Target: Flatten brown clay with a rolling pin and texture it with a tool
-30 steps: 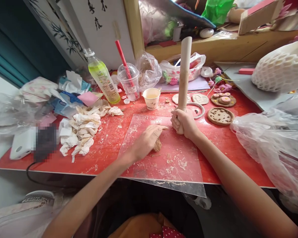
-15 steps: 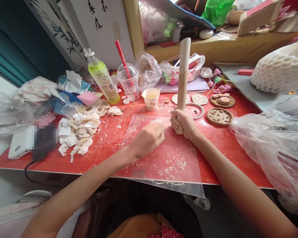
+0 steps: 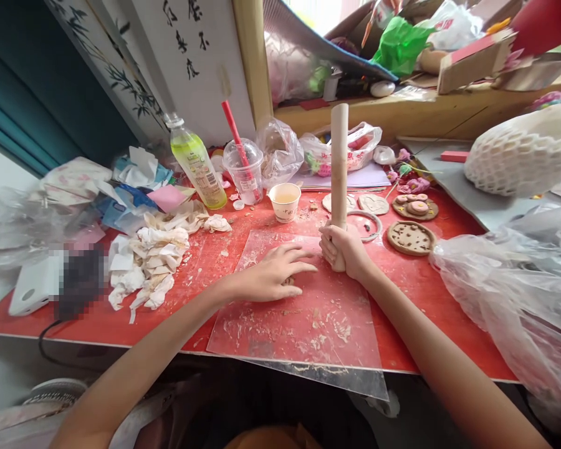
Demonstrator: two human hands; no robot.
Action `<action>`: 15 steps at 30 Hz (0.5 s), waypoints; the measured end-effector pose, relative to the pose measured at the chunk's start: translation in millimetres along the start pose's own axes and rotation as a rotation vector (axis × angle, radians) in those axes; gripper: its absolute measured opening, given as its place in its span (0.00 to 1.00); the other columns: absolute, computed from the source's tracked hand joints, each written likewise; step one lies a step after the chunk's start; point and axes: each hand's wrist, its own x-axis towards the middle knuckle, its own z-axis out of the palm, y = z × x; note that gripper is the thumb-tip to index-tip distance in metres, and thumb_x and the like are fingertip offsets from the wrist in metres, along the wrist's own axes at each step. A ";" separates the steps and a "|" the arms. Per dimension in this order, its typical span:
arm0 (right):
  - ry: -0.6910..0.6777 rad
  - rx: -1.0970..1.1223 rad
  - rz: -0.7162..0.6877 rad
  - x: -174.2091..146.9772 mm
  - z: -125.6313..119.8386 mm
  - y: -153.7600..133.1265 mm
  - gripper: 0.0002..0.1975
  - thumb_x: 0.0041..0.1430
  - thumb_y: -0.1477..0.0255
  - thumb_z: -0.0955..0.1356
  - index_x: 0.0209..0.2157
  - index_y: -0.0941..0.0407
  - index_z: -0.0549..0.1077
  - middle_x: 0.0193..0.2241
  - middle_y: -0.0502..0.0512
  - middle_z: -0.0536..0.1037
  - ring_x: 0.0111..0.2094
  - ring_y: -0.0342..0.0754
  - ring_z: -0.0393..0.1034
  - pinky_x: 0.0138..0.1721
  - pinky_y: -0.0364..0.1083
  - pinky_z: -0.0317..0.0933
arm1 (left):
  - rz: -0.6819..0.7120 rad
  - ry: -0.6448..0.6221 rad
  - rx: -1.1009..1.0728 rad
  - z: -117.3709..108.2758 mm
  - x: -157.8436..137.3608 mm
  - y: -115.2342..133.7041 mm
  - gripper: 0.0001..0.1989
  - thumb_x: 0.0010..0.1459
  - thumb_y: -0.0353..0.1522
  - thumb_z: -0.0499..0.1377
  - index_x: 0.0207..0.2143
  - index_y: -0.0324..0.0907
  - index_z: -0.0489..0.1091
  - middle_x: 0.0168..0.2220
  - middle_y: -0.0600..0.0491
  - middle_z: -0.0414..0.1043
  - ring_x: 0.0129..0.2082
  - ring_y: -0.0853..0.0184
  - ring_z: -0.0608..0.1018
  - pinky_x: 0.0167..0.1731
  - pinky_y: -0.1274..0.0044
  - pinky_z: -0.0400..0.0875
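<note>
My right hand is wrapped round the lower end of a pale rolling pin, which stands upright at the right part of a clear plastic sheet. To its left, my left hand is spread palm down over the same sheet, fingers apart. A small brownish lump shows between its thumb and fingers; the palm hides the rest of it. Dry crumbs and flakes are scattered over the sheet. Just behind the rolling pin lies a grey ring.
Behind the sheet stand a paper cup of liquid, a plastic cup with a red straw and a green drink bottle. Crumpled tissues lie left. Round clay pieces, including a spotted disc, and a plastic bag are at right.
My left hand has moved slightly down and left, its fingers now spread flat over the sheet. My right hand still grips the upright rolling pin. The whole view has shifted a little.
</note>
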 end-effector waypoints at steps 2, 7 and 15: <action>-0.008 -0.003 0.006 0.4 -0.8 0.1 0.19 0.50 0.68 0.66 0.12 0.53 0.55 0.06 0.44 0.56 0.07 0.38 0.50 0.08 0.41 0.47 | -0.116 0.085 0.157 2.3 -7.3 1.1 0.26 0.57 0.41 0.56 0.57 0.45 0.60 0.62 0.45 0.54 0.64 0.56 0.52 0.59 0.60 0.55; 0.004 0.007 0.003 0.2 -1.2 0.7 0.17 0.50 0.69 0.66 0.13 0.53 0.56 0.07 0.43 0.56 0.08 0.39 0.50 0.08 0.41 0.47 | -0.401 0.505 0.190 44.3 -2.4 15.0 0.23 0.65 0.42 0.42 0.50 0.37 0.66 0.52 0.43 0.67 0.55 0.60 0.68 0.55 0.65 0.62; 0.013 0.058 -0.045 -1.8 0.6 -1.6 0.14 0.50 0.71 0.66 0.17 0.54 0.58 0.07 0.42 0.55 0.08 0.38 0.48 0.09 0.40 0.45 | -0.204 0.216 -0.425 66.8 38.5 27.8 0.32 0.61 0.45 0.46 0.08 0.40 0.56 0.09 0.55 0.59 0.12 0.75 0.65 0.20 0.79 0.63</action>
